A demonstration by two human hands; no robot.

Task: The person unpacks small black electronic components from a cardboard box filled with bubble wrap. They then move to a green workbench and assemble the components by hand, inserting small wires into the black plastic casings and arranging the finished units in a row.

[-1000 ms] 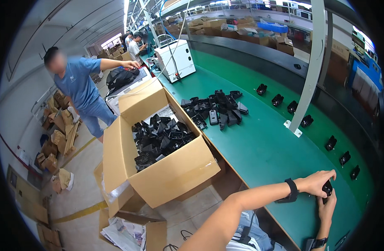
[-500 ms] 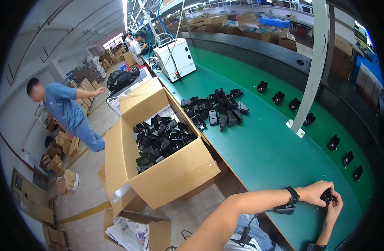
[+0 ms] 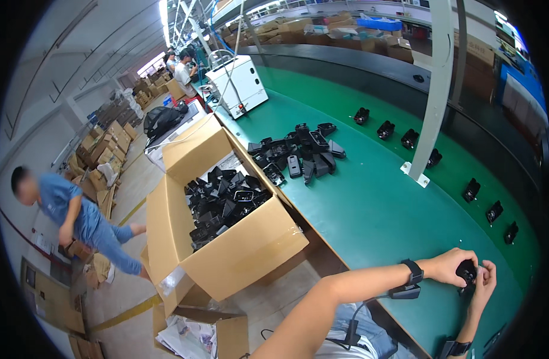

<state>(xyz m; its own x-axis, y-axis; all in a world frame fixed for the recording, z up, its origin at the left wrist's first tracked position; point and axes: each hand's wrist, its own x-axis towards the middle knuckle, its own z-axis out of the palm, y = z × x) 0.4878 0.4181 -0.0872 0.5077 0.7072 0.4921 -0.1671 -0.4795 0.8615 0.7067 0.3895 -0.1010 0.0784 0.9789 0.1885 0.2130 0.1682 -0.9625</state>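
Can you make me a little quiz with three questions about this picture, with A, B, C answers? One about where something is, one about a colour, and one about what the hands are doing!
1. Where is the big open cardboard box of black parts?
A. left of the table
B. on top of the white machine
C. under the white post

2. What colour is the table?
A. red
B. green
C. yellow

3. What are the left hand and right hand doing?
A. resting flat and empty
B. holding one small black part together
C. lifting the box

Answers: 1 A, the box sits by the table's left edge. 2 B, the top is green. 3 B, both hands close around the part.
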